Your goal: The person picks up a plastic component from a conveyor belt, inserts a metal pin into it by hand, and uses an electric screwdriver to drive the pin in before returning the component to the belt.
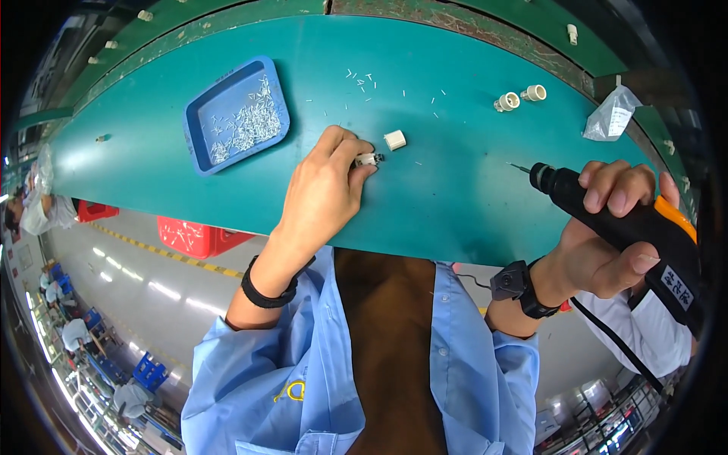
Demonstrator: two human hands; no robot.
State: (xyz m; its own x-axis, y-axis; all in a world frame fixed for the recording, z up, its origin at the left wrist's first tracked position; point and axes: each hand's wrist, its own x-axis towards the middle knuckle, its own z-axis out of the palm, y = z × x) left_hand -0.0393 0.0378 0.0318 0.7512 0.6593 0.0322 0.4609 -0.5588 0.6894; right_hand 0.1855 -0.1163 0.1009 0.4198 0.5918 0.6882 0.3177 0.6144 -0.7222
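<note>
My left hand (324, 182) pinches a small white plastic connector part (367, 160) with a dark end, low over the green tabletop. Just beyond its fingertips lies a cream cylindrical cap (394, 139), apart from the hand. On the right, my right hand (618, 220) grips a black electric screwdriver (591, 199) with an orange strip. Its thin bit points left, away from the part in my left hand. A cable hangs below the tool.
A blue tray (191, 129) of small silvery pins or screws sits at the left; several more lie scattered beyond my left hand. Two cream round fittings (506, 101) and a clear plastic bag (611, 114) are at the far right. A red stool (199, 236) stands below the table's near edge.
</note>
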